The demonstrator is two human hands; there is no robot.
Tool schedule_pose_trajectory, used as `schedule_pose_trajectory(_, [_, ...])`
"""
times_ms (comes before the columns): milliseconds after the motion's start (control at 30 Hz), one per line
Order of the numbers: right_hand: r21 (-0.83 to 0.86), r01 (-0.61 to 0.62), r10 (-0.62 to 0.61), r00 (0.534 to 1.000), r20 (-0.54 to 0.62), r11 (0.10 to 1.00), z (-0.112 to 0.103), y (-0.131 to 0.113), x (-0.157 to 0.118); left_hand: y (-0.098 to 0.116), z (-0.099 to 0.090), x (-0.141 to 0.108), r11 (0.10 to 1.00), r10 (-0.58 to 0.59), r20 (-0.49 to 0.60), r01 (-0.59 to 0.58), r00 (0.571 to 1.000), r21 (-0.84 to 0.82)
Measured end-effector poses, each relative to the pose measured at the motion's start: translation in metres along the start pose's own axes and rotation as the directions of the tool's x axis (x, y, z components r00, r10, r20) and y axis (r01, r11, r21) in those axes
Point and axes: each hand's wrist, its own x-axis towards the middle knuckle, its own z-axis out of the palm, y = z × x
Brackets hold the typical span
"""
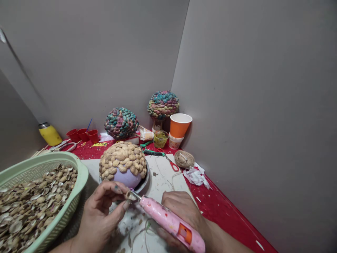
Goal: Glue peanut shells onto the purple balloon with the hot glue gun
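Left hand (98, 218) pinching shell piece (131, 196), right hand (183, 207) wrapped round pink glue gun (160, 212)

Both just nearer than lilac ball (123, 160), shell at gun tip. Green basket (81, 172) of loose shells left of ball. Ball sits in grey dish (147, 175): top and sides packed with bumpy tan peanut shells, lower front smooth, bare; looks well over half done. Two multicoloured balls (121, 123) beyond it.

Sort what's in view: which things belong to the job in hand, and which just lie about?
Apparently in the job:
pink tool with metal tip
brown peanut shell
round lilac ball, partly shell-covered
pale green plastic basket of shells

Seemingly just lying about:
dark-necked yellow bottle
orange paper cup
ball of brown twine
crumpled white tissue
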Motion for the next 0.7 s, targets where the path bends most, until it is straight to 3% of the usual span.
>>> schedule_pose_trajectory(700, [-0.052, 0.011, -0.01, 1.0, 0.018, 0.999, -0.0067, -0.0044, 0.0058, -0.0014, -0.0003, 0.0022, 0.998, 0.068, -0.021, -0.067, 0.998, 0.012])
